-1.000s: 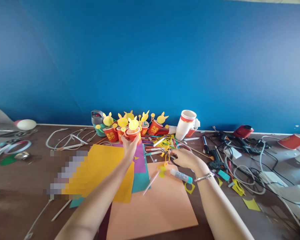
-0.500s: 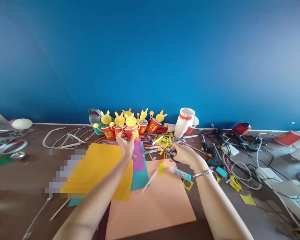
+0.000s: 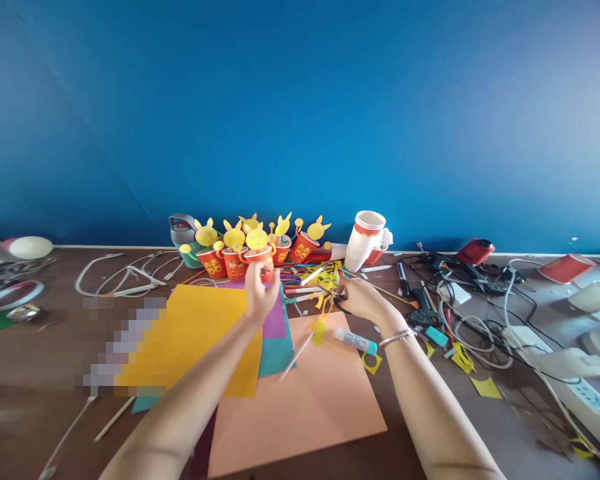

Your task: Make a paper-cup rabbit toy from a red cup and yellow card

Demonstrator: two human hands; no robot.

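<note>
My left hand (image 3: 261,293) is just in front of a red paper cup (image 3: 259,256) with a yellow paper animal head on it. Its fingers are curled but apart, and the hand covers the cup's lower part. Several similar red cups with yellow heads stand around that one. My right hand (image 3: 361,298) is closed around dark-handled scissors (image 3: 338,297), mostly hidden by the fingers, above yellow paper scraps (image 3: 325,277) and scattered markers. A glue stick (image 3: 355,341) and a thin white stick (image 3: 296,357) lie on the peach paper (image 3: 305,413) below.
Orange-yellow paper (image 3: 205,340) lies left of centre over teal and purple sheets. A stack of white cups (image 3: 363,247) stands by the blue wall. Glue guns (image 3: 425,310), tangled cables and a power strip (image 3: 585,393) fill the right side. A white cable (image 3: 93,277) lies left.
My left hand has let go of the red cup and drawn slightly down from it, the cup staying among the others. My right hand keeps its hold. The view has shifted slightly.
</note>
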